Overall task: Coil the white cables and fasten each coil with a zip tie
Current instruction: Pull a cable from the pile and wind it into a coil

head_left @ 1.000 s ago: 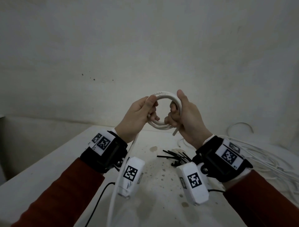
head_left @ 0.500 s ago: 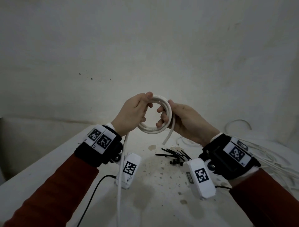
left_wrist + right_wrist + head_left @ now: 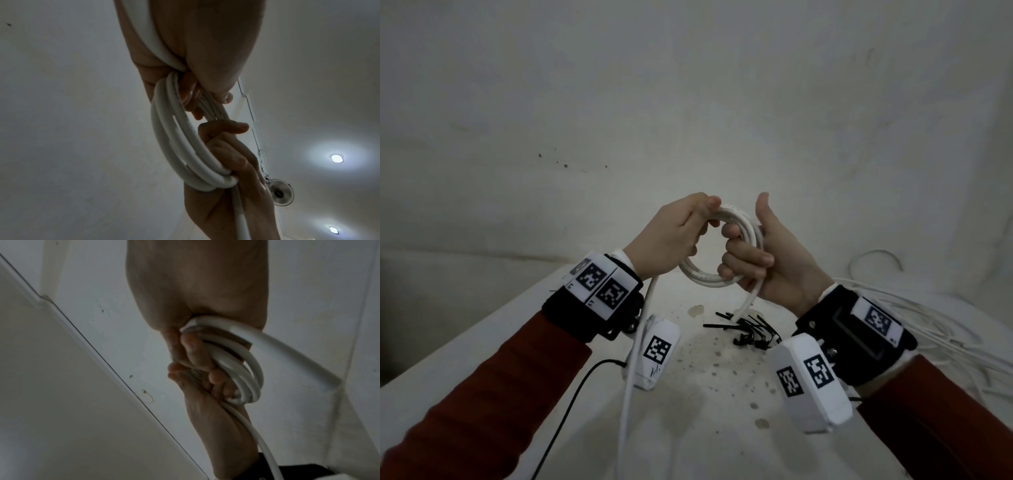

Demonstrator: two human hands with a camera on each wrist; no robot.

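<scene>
White cable coil (image 3: pixel 722 255) upright, tail hanging, black zip ties (image 3: pixel 748 330) on table

Smooth white plastic-sheathed cable (image 3: pixel 722 279), black plastic zip ties (image 3: pixel 748 330) (thin, matt), stained matt tabletop (image 3: pixel 705 428).

A: What surrounds the work?
B: A white table (image 3: pixel 482 346), its top flecked with brown stains (image 3: pixel 695 310), against a bare pale wall (image 3: pixel 688 102) with a few dark specks (image 3: pixel 565 165)

A: Anything trailing across it?
B: A thin black cord (image 3: pixel 571 397) curves over the near side

A: And overhead?
B: The left wrist view shows two round ceiling lights (image 3: pixel 336 158) and a small fan (image 3: pixel 280 192) with a wire running up from it
</scene>
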